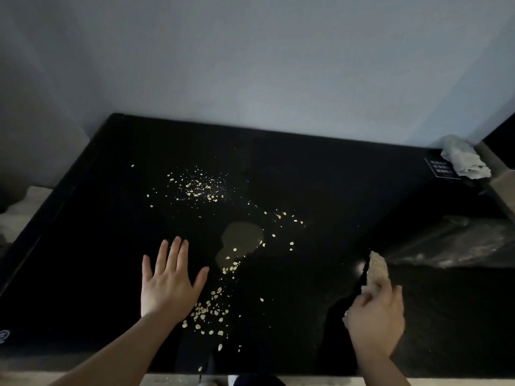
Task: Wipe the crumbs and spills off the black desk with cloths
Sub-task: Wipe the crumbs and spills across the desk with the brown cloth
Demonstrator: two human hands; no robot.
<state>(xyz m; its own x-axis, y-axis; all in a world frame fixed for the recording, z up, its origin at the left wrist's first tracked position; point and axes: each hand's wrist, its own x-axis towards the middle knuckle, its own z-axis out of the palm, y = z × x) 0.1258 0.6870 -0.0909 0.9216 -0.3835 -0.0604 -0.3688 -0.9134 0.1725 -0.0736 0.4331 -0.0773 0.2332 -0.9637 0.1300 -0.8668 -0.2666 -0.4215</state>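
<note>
Pale grey wall (250,65) rises behind the black worktop (348,176), which fills most of what we see and runs back into a corner on the right. Our left grip (170,285), a bare hand, is spread palm down over the near left part of the worktop, fingers straight and thumb out to the side, holding nothing; we cannot tell whether the palm touches the surface. Our right grip (374,321) is curled round a beige cloth (377,270) at the near right, and the cloth's free end sticks up past the fingers toward the far side. Between the two grips lies a tan puddle (239,242) with a few flakes sitting in it. Pale, oat-like crumbs are scattered in three patches: a far cluster (200,185) beyond the left grip, a looser trail (287,218) just right of the puddle, and a dense near patch (207,313) right beside our left wrist. A second, crumpled whitish cloth (464,160) rests at the far right corner, next to a small dark label (440,168) with white print too small to read. Clear plastic film (451,240) lies along the right side, beyond the held cloth.
</note>
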